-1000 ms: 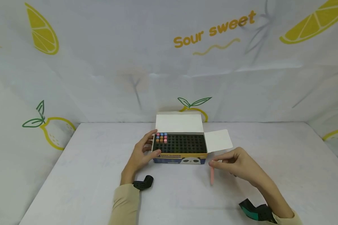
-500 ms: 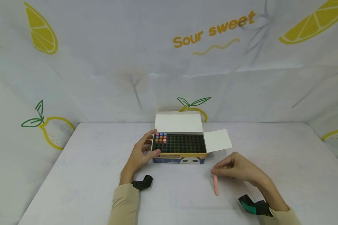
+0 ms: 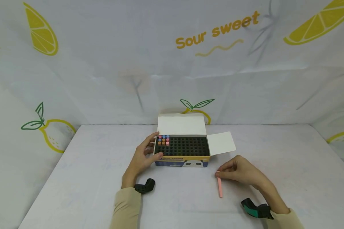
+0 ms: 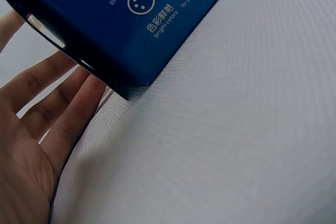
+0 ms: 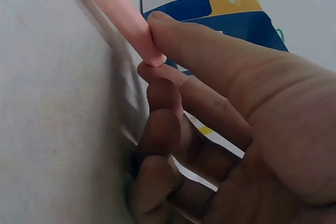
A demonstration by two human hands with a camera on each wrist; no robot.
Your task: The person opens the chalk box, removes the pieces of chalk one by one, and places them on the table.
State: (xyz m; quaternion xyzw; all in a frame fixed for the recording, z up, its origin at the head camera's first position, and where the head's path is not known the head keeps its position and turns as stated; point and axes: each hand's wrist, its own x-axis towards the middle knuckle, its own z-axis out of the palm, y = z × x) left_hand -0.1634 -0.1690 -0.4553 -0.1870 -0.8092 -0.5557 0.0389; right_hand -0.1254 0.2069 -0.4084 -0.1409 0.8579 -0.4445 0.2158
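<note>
Head view: left hand [image 3: 141,158] grips the box [image 3: 175,161] by its left end, near the back edge of the worktop [image 3: 89,178]; right hand [image 3: 242,171] pinches a pink stick [image 3: 220,188] farther from that edge. Left wrist: fingers [image 4: 73,117] beside the box. Right wrist: thumb [image 5: 205,45] against the stick.

One box [image 3: 173,161] holds nine coloured sticks [image 3: 164,140]; one pink stick [image 3: 219,187] is outside, near its right front corner. One left hand [image 3: 141,156] is at the box's left end, one right hand [image 3: 242,170] near that corner.

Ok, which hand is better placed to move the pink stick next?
Right, most likely: the right hand pinches the pink stick, while the left hand holds one end of the box.
</note>
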